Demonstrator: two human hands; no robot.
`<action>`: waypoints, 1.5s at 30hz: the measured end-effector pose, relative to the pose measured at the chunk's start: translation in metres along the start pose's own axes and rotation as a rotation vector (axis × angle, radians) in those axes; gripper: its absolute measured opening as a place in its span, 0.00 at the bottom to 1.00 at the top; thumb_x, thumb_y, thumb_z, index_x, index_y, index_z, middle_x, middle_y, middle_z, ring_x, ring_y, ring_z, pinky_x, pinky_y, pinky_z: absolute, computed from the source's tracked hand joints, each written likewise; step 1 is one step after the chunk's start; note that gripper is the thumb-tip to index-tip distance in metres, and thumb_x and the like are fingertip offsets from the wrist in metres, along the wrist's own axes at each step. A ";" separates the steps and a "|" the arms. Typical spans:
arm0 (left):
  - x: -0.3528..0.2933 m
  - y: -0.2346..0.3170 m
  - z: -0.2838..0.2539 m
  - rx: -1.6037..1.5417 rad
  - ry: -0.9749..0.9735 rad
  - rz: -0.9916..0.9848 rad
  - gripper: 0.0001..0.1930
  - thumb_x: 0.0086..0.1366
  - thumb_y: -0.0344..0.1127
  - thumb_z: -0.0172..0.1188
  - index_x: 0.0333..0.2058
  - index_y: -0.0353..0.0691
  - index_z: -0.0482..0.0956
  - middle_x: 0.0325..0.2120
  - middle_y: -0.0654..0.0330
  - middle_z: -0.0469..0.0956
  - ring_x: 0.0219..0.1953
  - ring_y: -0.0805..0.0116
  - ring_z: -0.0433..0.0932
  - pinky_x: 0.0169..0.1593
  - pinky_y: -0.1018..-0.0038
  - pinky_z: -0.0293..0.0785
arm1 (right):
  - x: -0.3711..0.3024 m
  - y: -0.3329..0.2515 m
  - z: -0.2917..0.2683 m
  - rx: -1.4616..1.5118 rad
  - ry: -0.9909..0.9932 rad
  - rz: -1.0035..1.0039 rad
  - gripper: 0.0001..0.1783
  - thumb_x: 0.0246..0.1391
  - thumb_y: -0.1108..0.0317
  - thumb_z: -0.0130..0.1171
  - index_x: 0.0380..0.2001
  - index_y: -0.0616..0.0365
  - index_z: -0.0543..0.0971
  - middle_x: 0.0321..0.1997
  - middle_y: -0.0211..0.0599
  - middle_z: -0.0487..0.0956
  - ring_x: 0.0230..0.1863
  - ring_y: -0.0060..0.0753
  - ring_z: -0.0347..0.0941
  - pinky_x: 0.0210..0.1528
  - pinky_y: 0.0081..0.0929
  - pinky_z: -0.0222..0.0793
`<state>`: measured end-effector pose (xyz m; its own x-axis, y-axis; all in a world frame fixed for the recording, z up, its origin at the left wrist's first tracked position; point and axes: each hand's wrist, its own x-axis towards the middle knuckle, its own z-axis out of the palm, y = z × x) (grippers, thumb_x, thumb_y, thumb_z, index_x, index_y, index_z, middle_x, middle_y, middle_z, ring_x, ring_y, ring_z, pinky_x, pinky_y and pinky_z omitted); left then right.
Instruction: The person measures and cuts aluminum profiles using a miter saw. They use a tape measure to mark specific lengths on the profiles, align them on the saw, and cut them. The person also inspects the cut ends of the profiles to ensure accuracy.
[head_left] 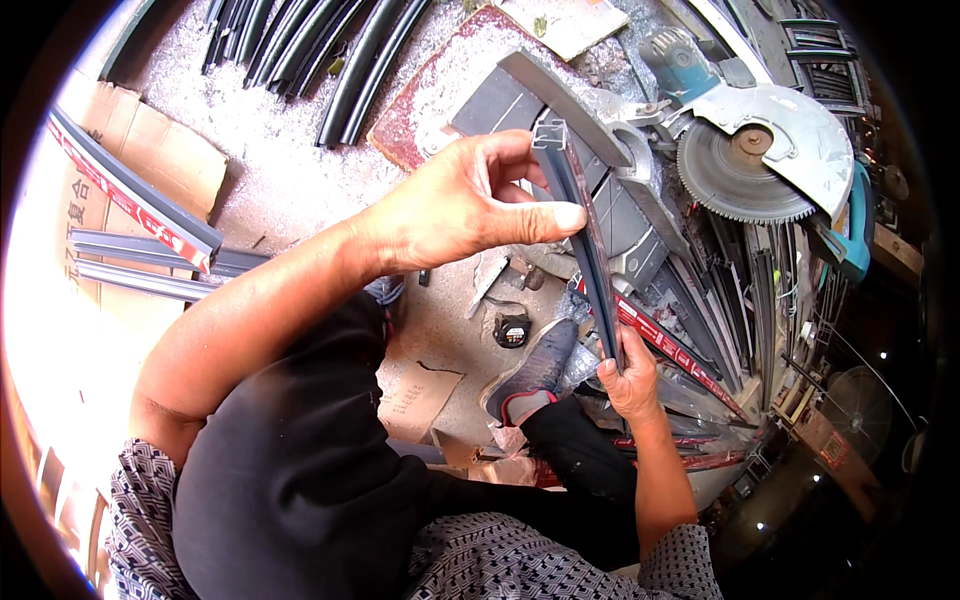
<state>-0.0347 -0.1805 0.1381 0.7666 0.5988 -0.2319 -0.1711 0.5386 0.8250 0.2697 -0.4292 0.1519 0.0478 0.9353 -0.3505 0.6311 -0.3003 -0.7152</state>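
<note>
A dark grey metal profile [575, 198], hollow and grooved, slants between my two hands in front of the saw. Near its upper, cut end my left hand [470, 195] grips it, thumb on the near face and fingers behind. Lower down, my right hand [632, 378] holds the other end between thumb and fingers. Just beyond the profile lies the grey bed of a mitre saw [625, 225]. Its round toothed blade [735, 170] sits raised to the right, partly covered by a pale guard [775, 115].
Several dark profiles [300, 45] lie at the back left, and red-filmed ones [130, 195] rest over cardboard [165, 150]. More lengths [765, 300] fan out at the right. A tape measure [511, 330] lies on the floor near my shoe [530, 370]. Pale shavings [270, 130] cover the ground.
</note>
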 end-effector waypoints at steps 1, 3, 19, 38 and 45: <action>-0.001 0.001 -0.001 -0.023 -0.016 -0.017 0.26 0.66 0.42 0.74 0.56 0.34 0.78 0.41 0.63 0.84 0.41 0.79 0.80 0.49 0.76 0.79 | -0.001 0.000 0.001 0.035 0.002 0.010 0.38 0.61 0.34 0.64 0.45 0.64 0.76 0.38 0.30 0.74 0.39 0.21 0.69 0.43 0.22 0.69; -0.003 0.001 -0.002 -0.050 -0.035 -0.016 0.22 0.68 0.38 0.72 0.56 0.37 0.78 0.41 0.65 0.84 0.40 0.80 0.80 0.48 0.77 0.79 | -0.001 0.001 0.000 0.035 -0.014 0.013 0.40 0.59 0.32 0.65 0.45 0.65 0.77 0.38 0.30 0.74 0.39 0.21 0.69 0.42 0.22 0.69; -0.008 0.000 0.005 -0.053 -0.024 0.055 0.15 0.65 0.35 0.75 0.34 0.36 0.75 0.33 0.65 0.83 0.41 0.81 0.83 0.42 0.82 0.79 | 0.001 -0.005 -0.003 -0.064 -0.008 -0.069 0.45 0.61 0.31 0.62 0.55 0.69 0.79 0.41 0.43 0.79 0.39 0.35 0.75 0.42 0.30 0.72; -0.008 -0.002 0.005 0.036 -0.125 0.012 0.24 0.64 0.30 0.74 0.56 0.33 0.78 0.44 0.63 0.85 0.42 0.81 0.82 0.45 0.80 0.81 | -0.001 -0.004 -0.002 -0.101 -0.028 -0.035 0.40 0.65 0.39 0.61 0.63 0.64 0.76 0.41 0.43 0.79 0.38 0.35 0.74 0.45 0.30 0.71; -0.009 -0.002 0.008 0.005 -0.110 -0.001 0.24 0.63 0.28 0.74 0.56 0.33 0.78 0.44 0.63 0.85 0.41 0.82 0.82 0.45 0.81 0.81 | -0.003 0.000 0.000 -0.098 -0.019 -0.039 0.41 0.65 0.38 0.60 0.65 0.64 0.75 0.38 0.40 0.76 0.37 0.34 0.71 0.44 0.31 0.71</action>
<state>-0.0367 -0.1920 0.1425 0.8303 0.5291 -0.1750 -0.1675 0.5364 0.8272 0.2691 -0.4316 0.1529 0.0074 0.9421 -0.3353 0.7049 -0.2427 -0.6665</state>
